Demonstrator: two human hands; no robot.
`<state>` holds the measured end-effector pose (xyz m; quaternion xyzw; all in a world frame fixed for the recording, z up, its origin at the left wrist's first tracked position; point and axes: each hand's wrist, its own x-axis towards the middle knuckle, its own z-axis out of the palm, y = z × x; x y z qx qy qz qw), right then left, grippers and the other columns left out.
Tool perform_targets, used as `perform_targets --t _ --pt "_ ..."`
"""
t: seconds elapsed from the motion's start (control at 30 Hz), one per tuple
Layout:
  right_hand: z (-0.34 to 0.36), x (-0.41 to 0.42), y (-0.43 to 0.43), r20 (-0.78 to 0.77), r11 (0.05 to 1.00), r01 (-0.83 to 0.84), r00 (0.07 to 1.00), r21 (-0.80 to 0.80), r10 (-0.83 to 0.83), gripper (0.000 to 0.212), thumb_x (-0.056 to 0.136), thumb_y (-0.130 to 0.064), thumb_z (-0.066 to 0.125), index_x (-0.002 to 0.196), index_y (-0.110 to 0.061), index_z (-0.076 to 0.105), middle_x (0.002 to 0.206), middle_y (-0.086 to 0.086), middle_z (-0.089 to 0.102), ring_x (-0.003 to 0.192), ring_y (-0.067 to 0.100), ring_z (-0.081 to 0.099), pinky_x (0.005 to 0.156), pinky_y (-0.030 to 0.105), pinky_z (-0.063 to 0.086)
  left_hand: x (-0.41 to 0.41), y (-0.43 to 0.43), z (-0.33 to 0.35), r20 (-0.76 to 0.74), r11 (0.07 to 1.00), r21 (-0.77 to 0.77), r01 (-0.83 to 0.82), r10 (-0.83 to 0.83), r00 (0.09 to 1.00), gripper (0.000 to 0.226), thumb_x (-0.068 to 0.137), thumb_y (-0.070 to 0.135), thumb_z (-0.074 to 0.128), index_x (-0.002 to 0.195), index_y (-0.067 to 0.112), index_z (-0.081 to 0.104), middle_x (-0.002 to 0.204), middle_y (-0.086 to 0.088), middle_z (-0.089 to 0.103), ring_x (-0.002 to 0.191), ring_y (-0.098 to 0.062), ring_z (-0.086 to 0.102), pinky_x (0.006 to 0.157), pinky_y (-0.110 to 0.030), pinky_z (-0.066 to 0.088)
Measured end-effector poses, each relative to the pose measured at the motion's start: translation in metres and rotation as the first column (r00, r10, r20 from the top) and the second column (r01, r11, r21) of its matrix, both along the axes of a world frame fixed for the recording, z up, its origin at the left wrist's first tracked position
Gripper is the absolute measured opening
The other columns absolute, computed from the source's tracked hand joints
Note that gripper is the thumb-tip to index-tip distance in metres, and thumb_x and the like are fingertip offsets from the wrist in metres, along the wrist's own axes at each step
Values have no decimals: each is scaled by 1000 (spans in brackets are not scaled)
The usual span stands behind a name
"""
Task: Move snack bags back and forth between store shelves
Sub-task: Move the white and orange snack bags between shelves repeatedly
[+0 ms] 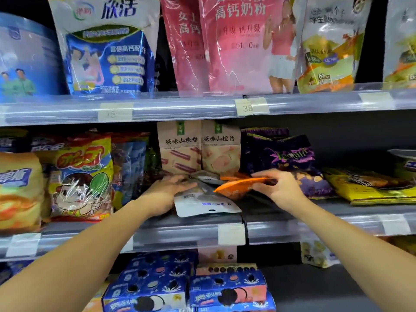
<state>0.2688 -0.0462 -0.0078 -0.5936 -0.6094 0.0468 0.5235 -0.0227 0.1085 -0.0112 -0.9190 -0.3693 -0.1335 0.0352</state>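
Note:
On the middle shelf (267, 230) a white-and-grey snack bag (204, 203) lies flat with its barcode side up. My left hand (167, 192) grips its left edge, thumb over the top. Just to the right, an orange snack bag (236, 186) is tipped up off the shelf. My right hand (278, 186) pinches its upper right edge between thumb and fingers. The orange bag overlaps the far end of the white bag.
Two beige hawthorn snack bags (198, 147) stand behind my hands. Purple bags (290, 158) and yellow bags (371, 185) lie to the right, candy bags (83, 176) to the left. Tall milk-powder pouches (236, 41) fill the upper shelf, cookie boxes (189, 287) the lower one.

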Motion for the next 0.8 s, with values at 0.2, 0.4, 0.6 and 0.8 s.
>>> perform_targets --t 0.2,0.4,0.6,0.8 --pt "-7 -9 19 158 995 -54 985 -86 67 43 61 -1 87 102 -10 76 99 5 74 93 21 70 89 39 54 8 18 -10 194 981 -22 194 -186 963 61 89 -14 51 137 24 52 142 8 46 134 -8 37 107 -3 14" --pt "1 -18 26 -201 996 50 977 -73 -64 29 57 -11 89 77 -23 71 97 6 74 92 23 69 90 45 54 9 -6 10 563 976 -187 112 13 826 26 98 10 54 119 17 68 120 2 64 116 -15 56 86 -16 41" --pt "12 -23 8 -398 996 37 917 85 0 27 76 5 75 74 -20 68 77 -6 71 68 4 68 83 41 55 5 -26 33 797 960 -261 98 157 584 30 99 14 53 126 4 61 118 -4 62 103 -18 56 82 -26 41" --pt "15 -19 -14 -443 989 95 896 116 -34 20 78 1 75 94 -11 69 94 8 71 89 26 67 88 46 54 5 -56 45 887 972 -174 161 83 454 12 97 17 57 101 15 68 75 16 67 57 11 62 48 -9 47"
